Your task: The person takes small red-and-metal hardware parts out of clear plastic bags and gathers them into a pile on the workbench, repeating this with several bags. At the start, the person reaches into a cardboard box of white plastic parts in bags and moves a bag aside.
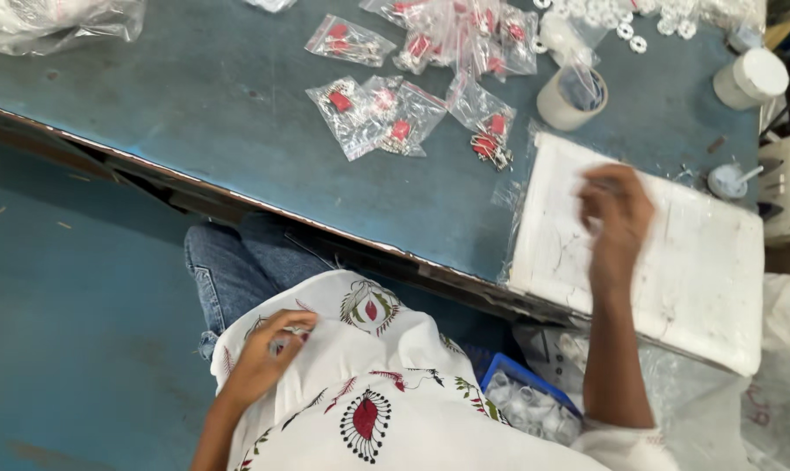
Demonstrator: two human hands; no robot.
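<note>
The white foam slab point(674, 262) overhung the near edge of the blue bench point(194, 105); a heavy press from the right hand point(616, 222) could have tipped it toward the lap. That hand hovered over the slab's upper left part, wrist bent, fingers curled; blur hid whether it pinched anything, perhaps a small piece. The left hand point(269, 353) rested low on the printed white garment point(386, 392), fingers loosely bent, apparently gripping nothing. Clear bags of red parts point(386, 118) lay well apart on the bench.
</note>
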